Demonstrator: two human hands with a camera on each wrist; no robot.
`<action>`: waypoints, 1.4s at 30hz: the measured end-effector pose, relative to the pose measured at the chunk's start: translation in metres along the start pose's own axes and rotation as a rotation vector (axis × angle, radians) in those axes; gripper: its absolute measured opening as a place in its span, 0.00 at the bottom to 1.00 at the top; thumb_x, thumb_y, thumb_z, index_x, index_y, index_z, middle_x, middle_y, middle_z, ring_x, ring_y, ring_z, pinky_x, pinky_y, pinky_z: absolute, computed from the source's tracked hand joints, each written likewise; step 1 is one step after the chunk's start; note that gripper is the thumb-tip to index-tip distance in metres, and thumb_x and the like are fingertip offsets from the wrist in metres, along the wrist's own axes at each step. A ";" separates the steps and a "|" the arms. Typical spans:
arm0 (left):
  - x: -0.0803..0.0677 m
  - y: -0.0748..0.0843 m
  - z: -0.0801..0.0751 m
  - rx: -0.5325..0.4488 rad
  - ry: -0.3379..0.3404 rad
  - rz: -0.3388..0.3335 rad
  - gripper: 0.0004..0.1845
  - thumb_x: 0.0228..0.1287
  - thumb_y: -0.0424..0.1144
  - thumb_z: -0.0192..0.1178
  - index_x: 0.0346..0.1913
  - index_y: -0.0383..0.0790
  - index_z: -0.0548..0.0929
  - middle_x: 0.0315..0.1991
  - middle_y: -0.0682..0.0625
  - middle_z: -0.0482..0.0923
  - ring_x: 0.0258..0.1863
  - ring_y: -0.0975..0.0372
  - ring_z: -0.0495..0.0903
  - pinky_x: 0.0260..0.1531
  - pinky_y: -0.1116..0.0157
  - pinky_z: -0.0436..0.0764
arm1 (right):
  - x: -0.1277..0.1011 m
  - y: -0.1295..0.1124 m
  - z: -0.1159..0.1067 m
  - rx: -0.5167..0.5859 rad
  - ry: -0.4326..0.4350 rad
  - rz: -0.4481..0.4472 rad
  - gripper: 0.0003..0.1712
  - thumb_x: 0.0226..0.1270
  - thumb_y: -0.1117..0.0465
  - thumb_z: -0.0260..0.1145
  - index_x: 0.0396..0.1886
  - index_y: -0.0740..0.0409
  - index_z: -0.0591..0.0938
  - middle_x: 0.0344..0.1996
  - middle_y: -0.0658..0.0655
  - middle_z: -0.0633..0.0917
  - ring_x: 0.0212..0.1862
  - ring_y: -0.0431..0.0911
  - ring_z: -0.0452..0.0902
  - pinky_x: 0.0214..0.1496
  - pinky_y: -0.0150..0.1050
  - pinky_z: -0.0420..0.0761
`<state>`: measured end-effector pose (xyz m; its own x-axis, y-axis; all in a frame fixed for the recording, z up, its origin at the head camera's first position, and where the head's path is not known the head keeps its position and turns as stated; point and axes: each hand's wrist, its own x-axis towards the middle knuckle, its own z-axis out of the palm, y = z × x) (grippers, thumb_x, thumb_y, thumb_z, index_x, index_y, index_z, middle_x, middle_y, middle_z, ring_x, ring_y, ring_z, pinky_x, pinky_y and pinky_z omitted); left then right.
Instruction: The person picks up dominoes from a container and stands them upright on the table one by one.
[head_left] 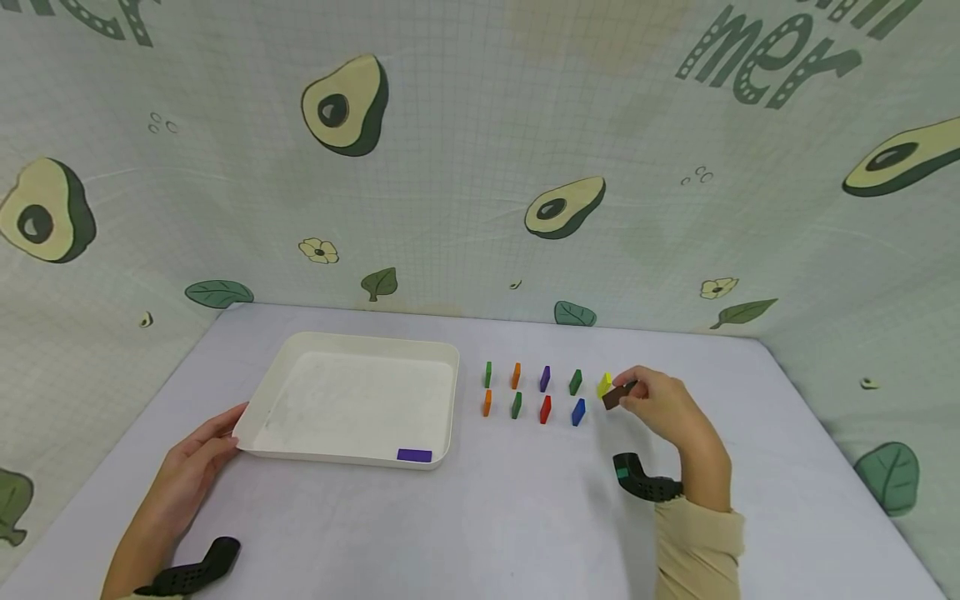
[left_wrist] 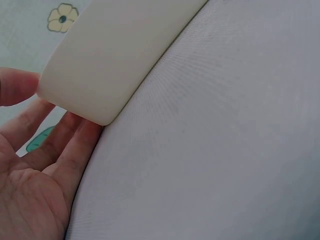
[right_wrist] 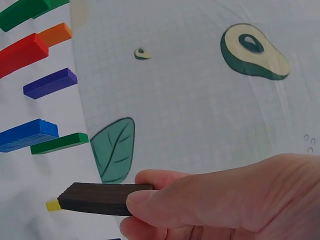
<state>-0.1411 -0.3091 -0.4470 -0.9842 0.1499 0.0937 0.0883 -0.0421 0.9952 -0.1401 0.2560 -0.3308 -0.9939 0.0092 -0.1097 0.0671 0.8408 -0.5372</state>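
My right hand pinches a dark brown block between thumb and fingers, just in front of a yellow block; the right wrist view shows the brown block held flat, with the yellow block partly hidden behind it. Two rows of upright coloured blocks stand to the left, among them a red one and a blue one. My left hand rests with straight fingers against the front left corner of the white tray; the left wrist view shows its fingers touching the tray corner.
A purple block lies flat in the tray's front right corner. The grey table is walled on three sides by an avocado-print cloth.
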 end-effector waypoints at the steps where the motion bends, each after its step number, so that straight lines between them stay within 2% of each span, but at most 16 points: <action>1: 0.000 0.000 0.000 -0.001 -0.003 0.005 0.24 0.72 0.35 0.45 0.69 0.36 0.61 0.57 0.67 0.69 0.53 0.80 0.71 0.47 0.85 0.70 | 0.001 0.001 0.001 0.001 -0.007 0.004 0.15 0.64 0.67 0.57 0.50 0.64 0.76 0.28 0.57 0.74 0.31 0.47 0.67 0.29 0.36 0.67; 11: 0.000 0.000 0.000 -0.037 -0.022 0.036 0.23 0.72 0.32 0.44 0.68 0.36 0.63 0.58 0.66 0.70 0.53 0.79 0.72 0.48 0.84 0.70 | 0.008 0.007 0.006 -0.004 -0.071 0.039 0.15 0.63 0.66 0.58 0.49 0.67 0.76 0.26 0.56 0.73 0.31 0.47 0.67 0.29 0.37 0.67; 20: -0.001 0.000 0.001 -0.046 -0.029 0.041 0.23 0.72 0.31 0.44 0.68 0.35 0.63 0.58 0.66 0.71 0.53 0.78 0.72 0.48 0.84 0.70 | 0.013 0.012 0.012 -0.015 -0.092 0.072 0.15 0.61 0.66 0.59 0.47 0.68 0.77 0.26 0.55 0.71 0.31 0.47 0.66 0.30 0.37 0.65; 34: 0.000 -0.001 0.000 -0.042 -0.003 0.001 0.24 0.71 0.32 0.47 0.68 0.37 0.62 0.57 0.67 0.70 0.54 0.80 0.71 0.48 0.84 0.71 | 0.018 0.015 0.017 -0.004 -0.111 0.095 0.15 0.59 0.66 0.60 0.46 0.68 0.77 0.25 0.55 0.69 0.31 0.47 0.65 0.30 0.37 0.64; 42: 0.002 0.000 0.000 0.007 0.026 -0.076 0.28 0.70 0.37 0.49 0.71 0.39 0.57 0.60 0.68 0.65 0.54 0.86 0.66 0.47 0.87 0.68 | 0.018 0.013 0.017 -0.007 -0.117 0.096 0.15 0.60 0.66 0.61 0.46 0.67 0.77 0.26 0.56 0.71 0.31 0.47 0.66 0.30 0.37 0.64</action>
<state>-0.1428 -0.3089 -0.4465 -0.9918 0.1265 0.0167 0.0137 -0.0244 0.9996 -0.1552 0.2580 -0.3538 -0.9659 0.0266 -0.2574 0.1601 0.8429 -0.5136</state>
